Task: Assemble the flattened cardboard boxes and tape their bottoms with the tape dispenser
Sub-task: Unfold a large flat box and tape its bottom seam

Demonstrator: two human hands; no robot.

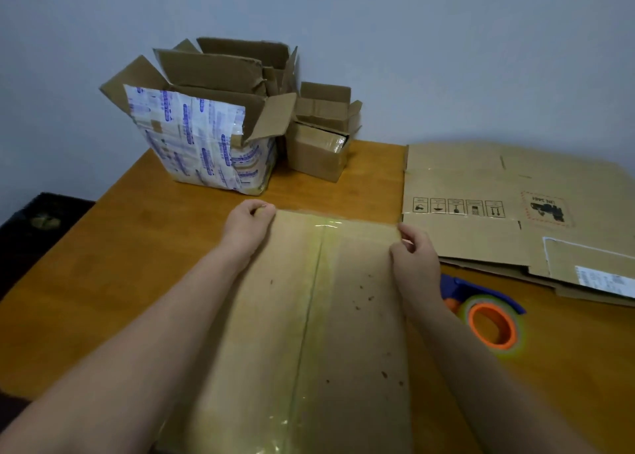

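Observation:
A brown cardboard box (357, 316) stands in front of me with its bottom face up, a strip of clear yellowish tape running along the centre seam. My left hand (245, 228) grips the far left corner of that face. My right hand (414, 257) pinches the far right corner. The tape dispenser (488, 316), blue with an orange core and a clear roll, lies on the table just right of my right forearm. A stack of flattened cardboard boxes (508, 213) lies at the right side of the table.
An assembled box covered in white and blue printed tape (202, 147) stands at the back left with open flaps. A smaller open brown box (319, 144) sits beside it. The wooden table (137, 247) ends at the left, where a dark object (37, 223) lies lower down.

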